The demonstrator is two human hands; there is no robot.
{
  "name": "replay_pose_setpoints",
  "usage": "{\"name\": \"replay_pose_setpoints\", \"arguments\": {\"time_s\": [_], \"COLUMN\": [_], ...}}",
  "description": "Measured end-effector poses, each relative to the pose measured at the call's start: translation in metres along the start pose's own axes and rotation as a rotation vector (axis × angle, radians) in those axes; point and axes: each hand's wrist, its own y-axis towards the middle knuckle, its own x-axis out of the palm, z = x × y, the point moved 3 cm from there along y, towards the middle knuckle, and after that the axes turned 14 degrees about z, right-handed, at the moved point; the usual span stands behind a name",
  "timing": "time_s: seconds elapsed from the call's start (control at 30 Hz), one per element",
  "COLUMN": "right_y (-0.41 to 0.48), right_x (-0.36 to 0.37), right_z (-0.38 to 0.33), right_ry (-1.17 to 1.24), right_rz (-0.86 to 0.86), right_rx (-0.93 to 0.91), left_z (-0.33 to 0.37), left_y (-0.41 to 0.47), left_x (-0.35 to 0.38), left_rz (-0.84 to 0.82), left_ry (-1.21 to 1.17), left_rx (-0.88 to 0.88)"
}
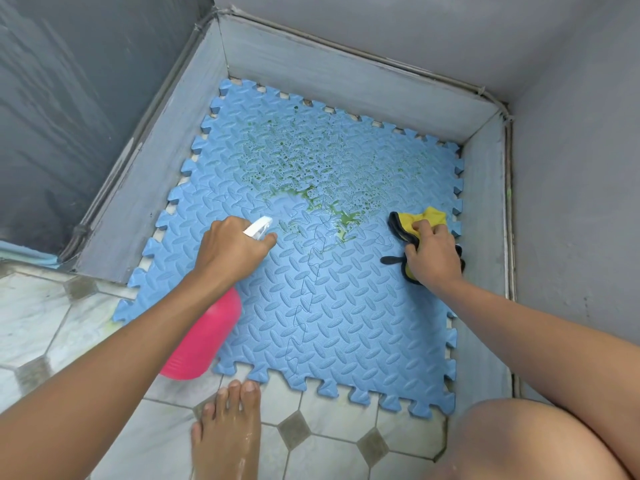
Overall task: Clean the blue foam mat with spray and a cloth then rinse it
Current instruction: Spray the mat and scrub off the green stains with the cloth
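Observation:
The blue foam mat (332, 306) of interlocking tiles lies flat in a grey floor corner. Green stains and wet droplets (304, 168) cover its far half. My left hand (232, 247) grips the white trigger head of a pink spray bottle (204, 341), nozzle pointing over the mat's middle, a finger on the trigger. My right hand (433, 254) grips a crumpled yellow cloth with dark edging (415, 220) and holds it down on the mat near the right edge.
Low grey kerbs (346, 77) and grey walls close in the mat on the left, far and right sides. White floor tiles with grey diamonds (329, 427) lie on the near side. My bare foot (228, 431) and knee (540, 441) are at the mat's near edge.

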Motion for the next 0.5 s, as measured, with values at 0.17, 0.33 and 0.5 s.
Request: {"name": "replay_pose_setpoints", "arguments": {"time_s": [0.17,0.33,0.5], "right_y": [0.000,-0.001,-0.002], "right_x": [0.000,0.000,0.000], "right_z": [0.001,0.000,0.000], "right_ry": [-0.001,-0.004,-0.004], "right_rz": [0.002,0.005,0.010], "right_rx": [-0.010,-0.010,-0.012], "left_z": [0.006,0.008,0.012], "left_y": [-0.009,-0.011,-0.017], "left_x": [0.007,0.002,0.006], "left_rz": [-0.129,-0.069,-0.127], "left_ry": [0.007,0.027,-0.080], "left_rx": [0.073,0.035,0.142]}}
